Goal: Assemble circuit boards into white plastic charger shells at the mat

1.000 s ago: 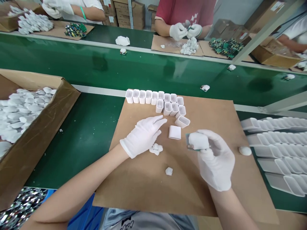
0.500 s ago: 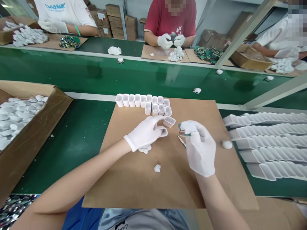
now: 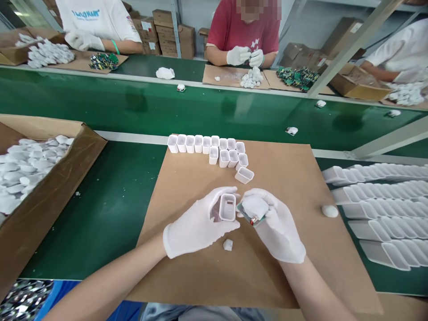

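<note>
My left hand [image 3: 203, 219], in a white glove, is wrapped round a small white plastic box [image 3: 228, 207], its opening tilted up towards me. Just to the right, my right hand [image 3: 276, 223], also gloved, grips a small green circuit board [image 3: 246, 214] with a white piece [image 3: 255, 207] lying on top. The board is close beside the box; I cannot tell whether they touch. Beyond both hands a single white box [image 3: 244, 174] stands askew at the end of rows of similar boxes [image 3: 198, 143]. A small white scrap [image 3: 228, 244] lies nearer to me on the cardboard sheet [image 3: 187, 278].
At left stands a carton [image 3: 67, 165] of white pieces. Stacked white boxes [image 3: 384, 196] lie at right, near a round white piece [image 3: 330, 211]. Behind runs a green belt [image 3: 207, 109] carrying several boards. Across it, co-workers in gloves sit by heaps of parts.
My left hand has come back from beside the askew box, and a white box now shows in its grip. My right hand has brought the board lower and nearer to it. The view has shifted slightly.
</note>
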The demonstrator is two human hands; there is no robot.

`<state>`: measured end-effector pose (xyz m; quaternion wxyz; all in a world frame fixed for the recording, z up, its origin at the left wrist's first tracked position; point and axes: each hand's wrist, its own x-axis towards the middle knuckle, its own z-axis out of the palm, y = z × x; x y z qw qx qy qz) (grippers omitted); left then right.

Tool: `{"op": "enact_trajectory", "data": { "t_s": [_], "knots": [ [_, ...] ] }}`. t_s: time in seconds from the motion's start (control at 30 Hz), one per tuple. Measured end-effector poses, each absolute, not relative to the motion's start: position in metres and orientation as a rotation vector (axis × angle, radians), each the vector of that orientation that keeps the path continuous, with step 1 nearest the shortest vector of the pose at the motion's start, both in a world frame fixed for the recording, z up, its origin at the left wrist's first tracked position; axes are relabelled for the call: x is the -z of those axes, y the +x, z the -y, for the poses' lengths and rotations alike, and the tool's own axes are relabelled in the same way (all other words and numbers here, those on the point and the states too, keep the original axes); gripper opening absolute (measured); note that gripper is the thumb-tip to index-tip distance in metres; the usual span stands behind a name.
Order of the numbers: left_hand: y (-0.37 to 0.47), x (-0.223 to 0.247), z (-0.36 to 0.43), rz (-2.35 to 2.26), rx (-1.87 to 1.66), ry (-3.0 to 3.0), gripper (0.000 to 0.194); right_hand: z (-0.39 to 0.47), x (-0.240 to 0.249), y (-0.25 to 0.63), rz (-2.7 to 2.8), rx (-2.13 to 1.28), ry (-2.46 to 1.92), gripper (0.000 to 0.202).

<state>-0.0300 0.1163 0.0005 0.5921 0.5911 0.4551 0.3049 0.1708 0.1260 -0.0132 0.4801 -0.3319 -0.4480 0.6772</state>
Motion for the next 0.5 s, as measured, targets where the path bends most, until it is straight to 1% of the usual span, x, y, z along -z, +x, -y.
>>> {"op": "enact_trajectory", "data": {
  "t_s": [0.07, 0.17, 0.27, 0.37, 0.5],
  "knots": [
    [-0.032, 0.0, -0.113, -1.18, -0.693, 1.414, 0.058, -0.124, 0.013, 0.172, 1.089, -1.607, -0.856, 0.047],
    [-0.036, -0.001, -0.113, -1.325, -0.705, 1.427, 0.044, -0.121, 0.009, 0.173, 1.09, -1.567, -0.861, 0.047],
    [-0.037, 0.002, -0.114, -1.379, -0.758, 1.282, 0.042, -0.117, 0.007, 0.171, 1.105, -1.709, -0.784, 0.047],
    [-0.036, 0.004, -0.112, -1.154, -0.793, 1.195, 0.04, -0.115, 0.008, 0.168, 1.13, -1.841, -0.779, 0.047],
    [-0.038, 0.002, -0.105, -0.784, -0.739, 1.295, 0.036, -0.116, 0.012, 0.172, 1.118, -1.777, -0.84, 0.048]
  ]
}}
